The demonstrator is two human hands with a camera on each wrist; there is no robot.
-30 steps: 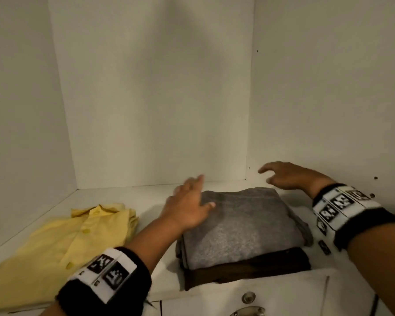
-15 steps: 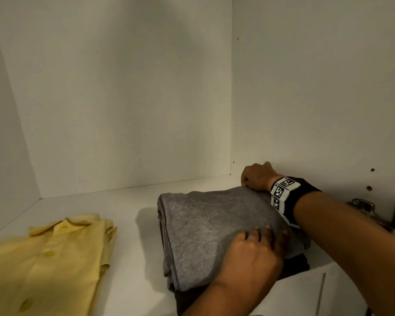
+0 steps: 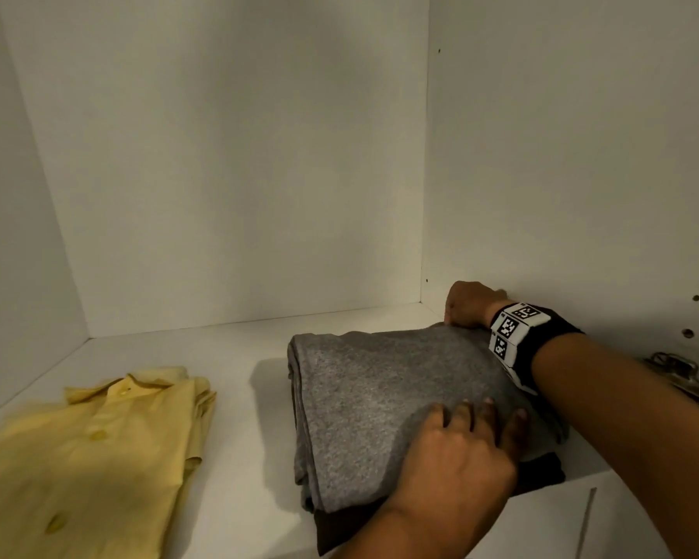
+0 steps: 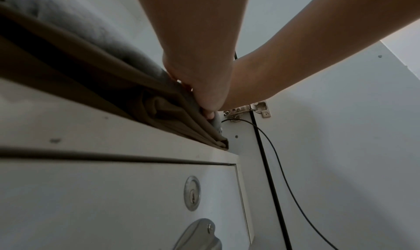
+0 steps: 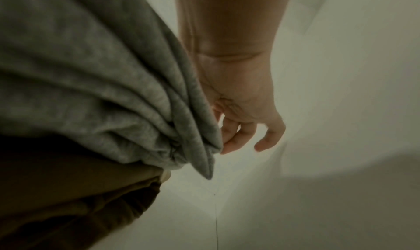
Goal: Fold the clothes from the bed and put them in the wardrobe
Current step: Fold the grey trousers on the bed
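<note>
A folded grey garment [image 3: 380,397] lies on a folded dark brown garment [image 3: 541,474] at the right of the white wardrobe shelf [image 3: 239,417]. My left hand [image 3: 461,449] holds the grey garment's near right corner, fingers on top and thumb at its edge; in the left wrist view the left hand [image 4: 204,96] clamps the cloth above the brown garment [image 4: 90,78]. My right hand [image 3: 467,306] is curled at the far right corner, by the side wall. In the right wrist view its fingers [image 5: 229,142] curl against the grey garment's edge [image 5: 90,74]; the thumb is hidden.
A folded yellow collared shirt [image 3: 89,449] lies at the shelf's left, with bare shelf between it and the stack. The wardrobe's side wall [image 3: 561,175] is close on the right, with a metal hinge [image 3: 674,369]. Below the shelf is a drawer front with a lock [image 4: 192,193].
A second ago my left hand lay on the garment's far left and my right hand hovered open. Since then the left hand came to the near right corner and the right hand curled at the far corner.
</note>
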